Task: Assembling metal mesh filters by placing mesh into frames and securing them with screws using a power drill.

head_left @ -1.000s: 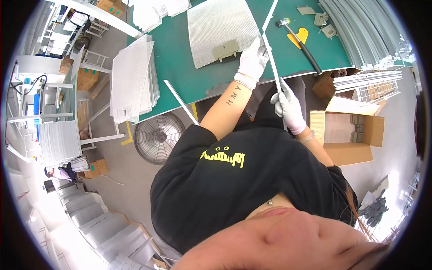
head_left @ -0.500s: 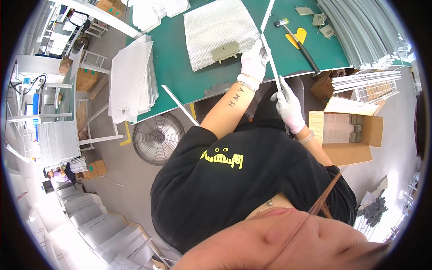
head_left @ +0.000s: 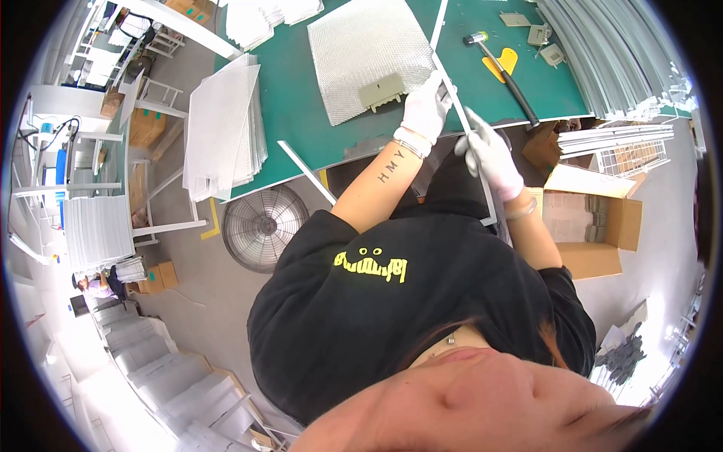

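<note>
A long, narrow white strip [head_left: 454, 92] runs from the table past both my hands toward my lap, where its lower end shows a corner. My left hand [head_left: 426, 114], in a white glove, is closed on the strip near the table's front edge. Lower along it, my gloved right hand [head_left: 493, 160] has its fingers around the strip, with one finger stretched upward. Beside my left hand lies a beige plastic piece [head_left: 382, 92] on a silvery mesh sheet [head_left: 367, 53]. Another white strip [head_left: 305, 171] slants off the table edge by my left forearm.
On the green table [head_left: 294, 98] lie a hammer [head_left: 506, 84], a yellow scraper-like piece [head_left: 506, 63] and small beige parts [head_left: 538, 35]. Stacked mesh sheets [head_left: 218, 128] overhang the left edge. A floor fan [head_left: 266, 227] and an open carton [head_left: 580, 260] stand below.
My right hand has moved up along the strip, and more of the strip now shows below it. My left hand stays nearly in place.
</note>
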Motion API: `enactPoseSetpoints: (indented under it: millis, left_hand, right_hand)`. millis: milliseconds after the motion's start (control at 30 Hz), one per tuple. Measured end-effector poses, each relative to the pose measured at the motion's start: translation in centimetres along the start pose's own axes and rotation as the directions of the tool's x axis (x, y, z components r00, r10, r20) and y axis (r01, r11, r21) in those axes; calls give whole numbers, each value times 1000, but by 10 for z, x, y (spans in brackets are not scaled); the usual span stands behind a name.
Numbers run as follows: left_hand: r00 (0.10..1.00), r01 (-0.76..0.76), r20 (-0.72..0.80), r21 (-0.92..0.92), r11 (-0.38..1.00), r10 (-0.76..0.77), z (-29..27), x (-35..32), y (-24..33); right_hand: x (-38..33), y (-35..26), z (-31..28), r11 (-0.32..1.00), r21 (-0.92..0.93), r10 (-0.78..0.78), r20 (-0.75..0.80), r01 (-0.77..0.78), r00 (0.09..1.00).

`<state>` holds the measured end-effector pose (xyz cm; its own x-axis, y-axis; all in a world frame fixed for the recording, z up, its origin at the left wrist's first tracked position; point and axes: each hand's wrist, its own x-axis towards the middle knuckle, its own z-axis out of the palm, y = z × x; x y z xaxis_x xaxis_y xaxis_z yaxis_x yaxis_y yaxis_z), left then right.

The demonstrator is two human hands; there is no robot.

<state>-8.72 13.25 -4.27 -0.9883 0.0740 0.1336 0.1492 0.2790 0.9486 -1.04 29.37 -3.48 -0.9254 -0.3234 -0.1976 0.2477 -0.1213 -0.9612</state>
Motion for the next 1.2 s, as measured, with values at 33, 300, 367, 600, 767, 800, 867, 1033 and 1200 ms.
enactPoseSetpoints:
  millis: [33, 300, 367, 600, 767, 800, 867, 1033, 1200]
  left_hand:
    - [985, 143, 17, -629, 764, -171, 2, -3, -9]
    - [981, 195, 113, -631, 751, -160, -70, -111, 36]
    - [828, -216, -386, 449, 867, 406, -125, -105, 12]
    - [952, -15, -265, 456, 890, 152, -224, -93, -76]
    - [994, -107, -66, -783, 612, 89, -186, -62, -11]
    - [998, -50, -18, -722, 691, 54, -184, -62, -1]
    - [999, 5, 32, -652, 759, 20, -182, -57, 3]
    - [978, 102, -106, -501, 860, -178, -173, -55, 3]
    - [938, -168, -343, -330, 929, 48, -144, -56, 34]
  right_hand:
    - [16, -7, 0, 995, -85, -51, 24, 53, 998]
    - [138, -45, -26, 984, -20, 180, 71, -179, 981]
    - [149, -36, -37, 975, 77, 192, 189, -209, 963]
    - [148, -34, -24, 926, 290, 120, 383, -242, 916]
    - [131, -38, -22, 979, 134, 114, 258, -152, 959]
    - [128, -39, -26, 991, 84, 85, 206, -104, 975]
    - [126, -38, -47, 992, 104, 48, 224, -73, 973]
    - [102, -54, -53, 998, 67, -24, 138, 15, 990]
    - [77, -77, -30, 982, 160, -114, 57, 104, 992]
